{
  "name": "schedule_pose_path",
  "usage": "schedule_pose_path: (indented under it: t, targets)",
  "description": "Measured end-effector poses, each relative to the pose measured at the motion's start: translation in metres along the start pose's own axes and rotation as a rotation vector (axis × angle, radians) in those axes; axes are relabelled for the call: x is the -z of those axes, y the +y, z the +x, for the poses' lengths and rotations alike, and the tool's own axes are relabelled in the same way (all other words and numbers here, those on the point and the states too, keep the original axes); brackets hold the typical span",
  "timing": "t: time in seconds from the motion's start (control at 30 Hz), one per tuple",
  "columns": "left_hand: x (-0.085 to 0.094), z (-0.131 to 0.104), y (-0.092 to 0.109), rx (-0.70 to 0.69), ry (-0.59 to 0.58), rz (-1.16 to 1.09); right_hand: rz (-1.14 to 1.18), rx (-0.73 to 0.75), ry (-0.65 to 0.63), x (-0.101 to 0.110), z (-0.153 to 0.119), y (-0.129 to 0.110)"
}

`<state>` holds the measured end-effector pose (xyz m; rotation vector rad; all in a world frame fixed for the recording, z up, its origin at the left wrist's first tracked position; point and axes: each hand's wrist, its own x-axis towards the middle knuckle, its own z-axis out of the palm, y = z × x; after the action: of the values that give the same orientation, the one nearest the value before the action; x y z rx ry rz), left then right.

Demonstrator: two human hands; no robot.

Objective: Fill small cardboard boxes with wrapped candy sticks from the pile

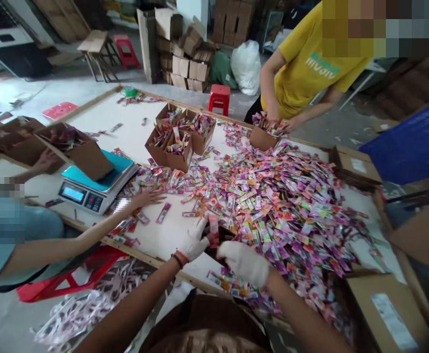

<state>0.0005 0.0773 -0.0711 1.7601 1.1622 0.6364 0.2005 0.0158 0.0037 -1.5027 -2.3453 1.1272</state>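
A person's two white-gloved hands work at the near edge of a pale desk [170,230] covered in small bright packets. The left hand [195,240] has its fingers curled around a single red packet [213,231], holding it upright just above the desk. The right hand [244,262], just beside the left, lies palm down with fingers loosely bent over the near fringe of the heap of packets [280,206]; whether it grips any cannot be told. The heap spreads ahead of and to the right of both hands.

Left of the hands, another person's bare hand [148,197] rests flat on scattered packets, near a digital scale [96,186] carrying a tilted cardboard box. Beyond the heap, small open cartons [177,139] hold packets standing on end. Farther off, a person in a yellow shirt [310,59] has both hands at another carton [263,138].
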Motion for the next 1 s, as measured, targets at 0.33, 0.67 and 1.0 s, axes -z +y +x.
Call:
schedule_pose_path:
  t: [0.33,0.67,1.0]
  targets:
    - [-0.007,0.020,0.034,-0.395,-0.340,0.670,-0.359,-0.594,0.306,-0.042,-0.025,0.012]
    - [0.052,0.060,0.009,-0.166,-0.248,0.451,-0.393,-0.484,-0.082,-0.034,0.073,0.021]
    - [0.010,0.095,-0.103,0.240,-0.354,0.591,-0.019,-0.901,0.492,-0.035,-0.033,0.018]
